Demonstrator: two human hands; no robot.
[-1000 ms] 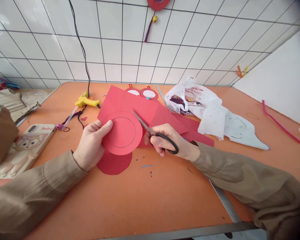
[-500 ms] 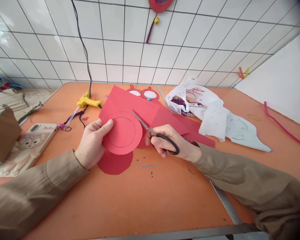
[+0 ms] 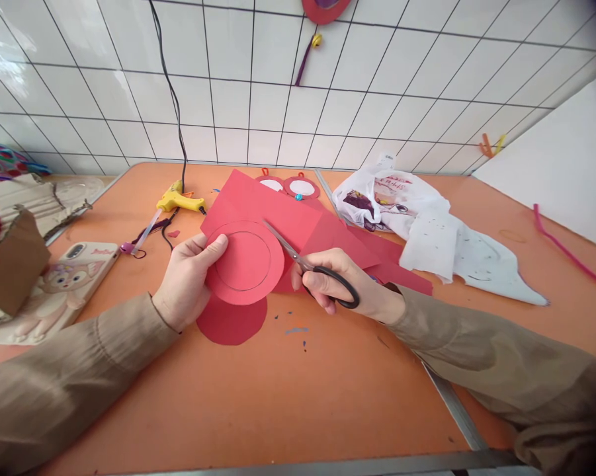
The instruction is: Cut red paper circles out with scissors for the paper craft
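My left hand [image 3: 191, 274] pinches a red paper sheet [image 3: 248, 192] by its left side, thumb on top. A rounded part of the paper [image 3: 243, 261], marked with a drawn inner ring, has its lower and right edge cut. Black-handled scissors [image 3: 302, 260] are gripped in my right hand [image 3: 327, 277], fingers in the loops. Their blades lie along the circle's upper right edge, pointing up and left; how far apart they are is hard to make out. Under the held sheet, a darker red paper circle [image 3: 233, 320] lies on the table, partly covered.
A yellow glue gun [image 3: 178, 199] with its cord sits at the back left. Nearer are a phone case [image 3: 74, 281] and a cardboard box [image 3: 14, 264]. Red paper [image 3: 401, 263], a white plastic bag [image 3: 417, 192] and white paper [image 3: 486, 261] lie right of my hands on the orange table [image 3: 278, 403].
The view has shifted slightly, so the surroundings sit a little further right. My hands, the paper and the scissors keep nearly the same pose to one another.
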